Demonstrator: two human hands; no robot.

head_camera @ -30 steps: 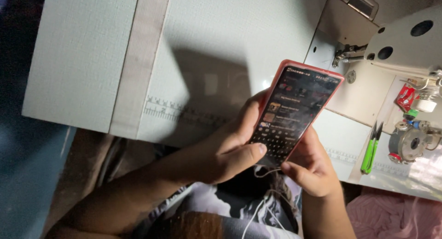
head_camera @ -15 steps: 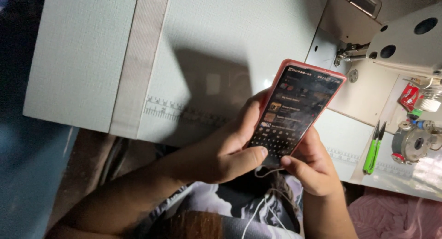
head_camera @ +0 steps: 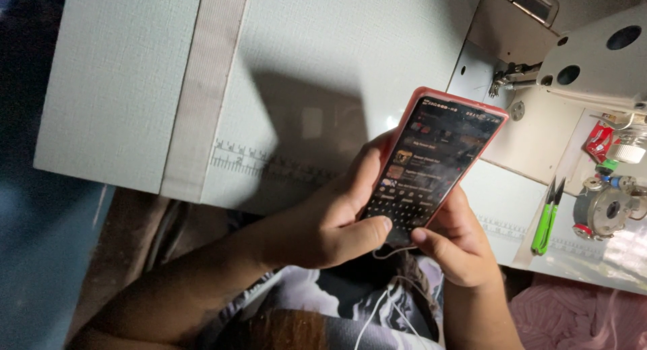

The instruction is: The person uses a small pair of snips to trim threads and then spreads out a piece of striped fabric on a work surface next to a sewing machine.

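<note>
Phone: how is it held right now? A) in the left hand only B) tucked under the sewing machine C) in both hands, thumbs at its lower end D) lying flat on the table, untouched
C: the phone sits between the left hand and right hand, both thumbs at its lower end.

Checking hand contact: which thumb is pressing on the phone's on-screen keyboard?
The left hand: its thumb lies on the keyboard of the phone. The right hand only touches the bottom edge.

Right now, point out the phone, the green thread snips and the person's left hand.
Phone (head_camera: 431,165), head view, middle of its lit screen.
Green thread snips (head_camera: 544,222), head view, on the green handle.
Left hand (head_camera: 323,225), head view, back of the hand.
</note>
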